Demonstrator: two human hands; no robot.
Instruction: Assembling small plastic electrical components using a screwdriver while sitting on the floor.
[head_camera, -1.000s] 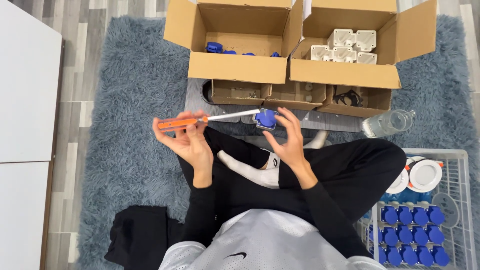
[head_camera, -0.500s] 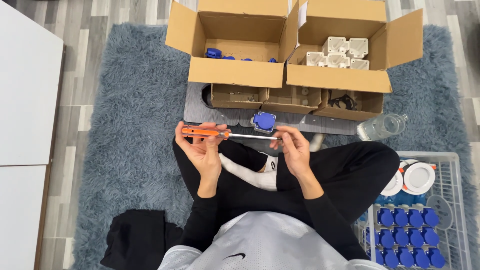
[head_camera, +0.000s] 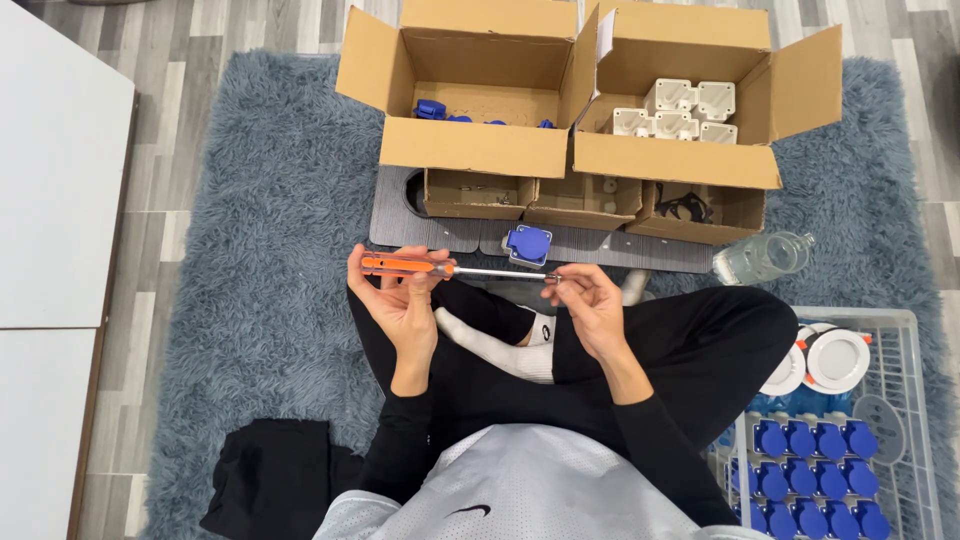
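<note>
A home floor: shaggy grey rug (head_camera: 250, 280) on wood-look planks (head_camera: 160, 150).

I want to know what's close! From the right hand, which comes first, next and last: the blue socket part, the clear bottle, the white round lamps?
From the right hand:
1. Blue socket part, just above it on the grey board.
2. Clear bottle, off to the right on the rug.
3. White round lamps, farther right and lower, in the basket.
</note>
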